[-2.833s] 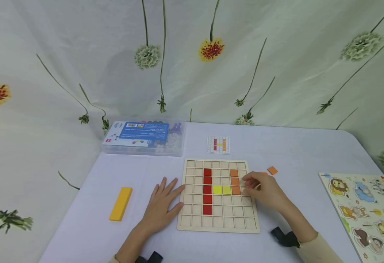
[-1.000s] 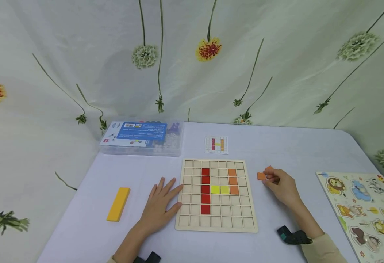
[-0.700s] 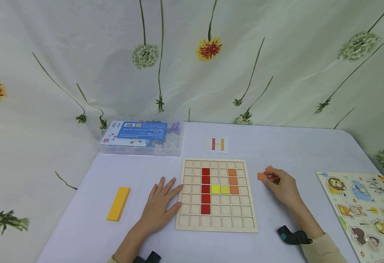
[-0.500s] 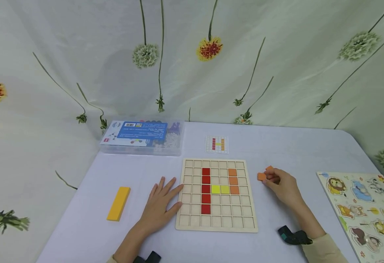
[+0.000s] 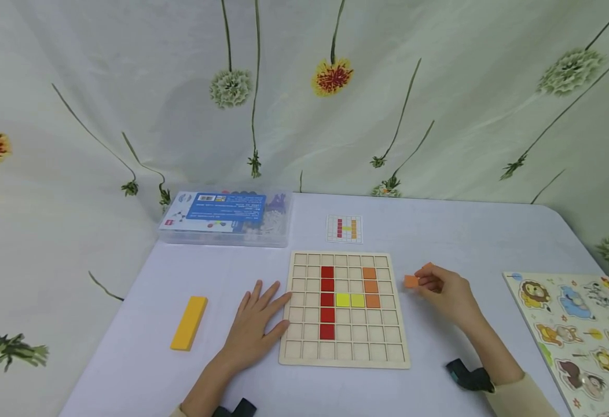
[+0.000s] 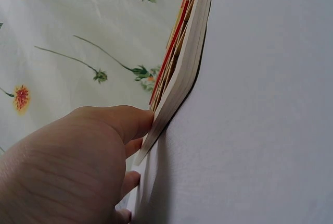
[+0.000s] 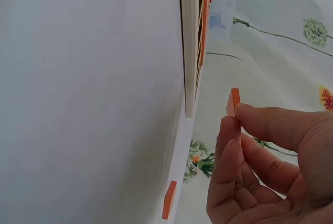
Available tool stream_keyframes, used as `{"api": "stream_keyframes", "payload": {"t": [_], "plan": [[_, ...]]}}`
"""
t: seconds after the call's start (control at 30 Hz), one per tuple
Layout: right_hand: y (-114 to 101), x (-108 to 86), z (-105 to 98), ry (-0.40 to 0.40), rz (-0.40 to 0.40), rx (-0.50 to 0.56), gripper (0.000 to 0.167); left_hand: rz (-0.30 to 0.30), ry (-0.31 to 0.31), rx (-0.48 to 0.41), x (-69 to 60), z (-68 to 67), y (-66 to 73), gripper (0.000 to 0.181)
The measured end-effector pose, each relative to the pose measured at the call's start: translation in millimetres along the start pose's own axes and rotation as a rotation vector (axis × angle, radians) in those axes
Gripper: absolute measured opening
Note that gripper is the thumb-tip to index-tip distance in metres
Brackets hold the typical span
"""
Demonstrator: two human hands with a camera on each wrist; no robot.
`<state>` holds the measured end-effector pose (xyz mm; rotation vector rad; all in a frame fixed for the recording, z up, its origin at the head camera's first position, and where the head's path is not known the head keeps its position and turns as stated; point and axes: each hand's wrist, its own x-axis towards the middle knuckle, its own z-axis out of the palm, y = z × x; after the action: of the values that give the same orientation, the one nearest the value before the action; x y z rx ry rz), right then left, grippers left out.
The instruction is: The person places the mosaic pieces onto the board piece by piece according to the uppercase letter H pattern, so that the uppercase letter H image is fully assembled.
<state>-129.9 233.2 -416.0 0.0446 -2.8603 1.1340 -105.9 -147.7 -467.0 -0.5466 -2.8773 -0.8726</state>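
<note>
My right hand [image 5: 447, 291] pinches an orange square tile [image 5: 411, 281] between thumb and fingertips, just right of the wooden grid board [image 5: 304, 350]. The right wrist view shows that tile [image 7: 233, 100] held up off the table. A second orange tile [image 7: 169, 200] lies on the cloth, mostly hidden behind my fingers in the head view. My left hand [image 5: 255, 324] lies spread on the table, its fingertips touching the board's left edge. Set in the board are a column of red tiles [image 5: 327, 299], two yellow tiles [image 5: 349, 300] and three orange tiles [image 5: 370, 286].
A small pattern card [image 5: 344, 229] lies behind the board. Back left is a clear plastic case [image 5: 226, 220] with a blue label. A yellow block [image 5: 189, 323] lies at left, and an animal picture board [image 5: 575, 330] at the right edge.
My right hand moved from the board out to the loose orange tiles on its right. It has since lifted one tile slightly toward the board. My left hand stays put.
</note>
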Motion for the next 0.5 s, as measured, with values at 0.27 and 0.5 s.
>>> {"api": "stream_keyframes", "payload": {"t": [0.27,0.5], "plan": [[-19.4,-11.4,4.1,-0.071,-0.014,0.018,0.022,0.006,0.014,0.007,-0.2,1.0,-1.1,0.050],[-28.3,-16.6,11.9,-0.137,-0.059,0.017,0.019,-0.002,0.003,0.001,-0.5,-0.1,0.6,0.050]]}}
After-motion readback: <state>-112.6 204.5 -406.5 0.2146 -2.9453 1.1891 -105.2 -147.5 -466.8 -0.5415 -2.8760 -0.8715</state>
